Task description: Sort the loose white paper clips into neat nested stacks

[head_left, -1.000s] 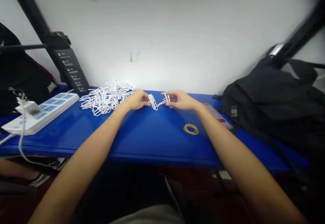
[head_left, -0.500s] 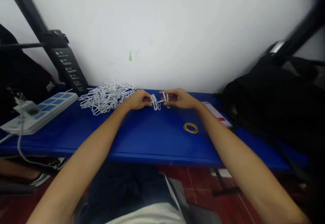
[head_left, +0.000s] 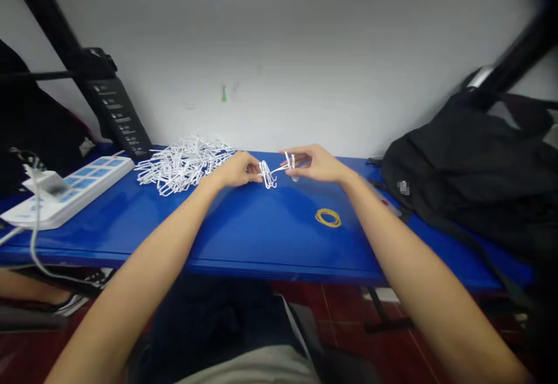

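Several white wire hooks are bunched at the fingertips of my left hand, which is closed on them just above the blue table. My right hand pinches a few more white wire hooks between thumb and fingers. One thin white wire spans the gap between the two bunches. Beside my left wrist lies a loose pile of white wire hooks. Yellow rubber bands rest on the table nearer to me, left of my right forearm.
The blue table stands against a white wall. At the left are a white power strip with a plugged-in adapter and a black panel. A black backpack covers the right end; a flat object lies partly behind my right forearm.
My right hand has moved slightly right and up with its hooks, widening the gap between the bunches. My left hand has hardly moved. The picture has become darker at the wall.
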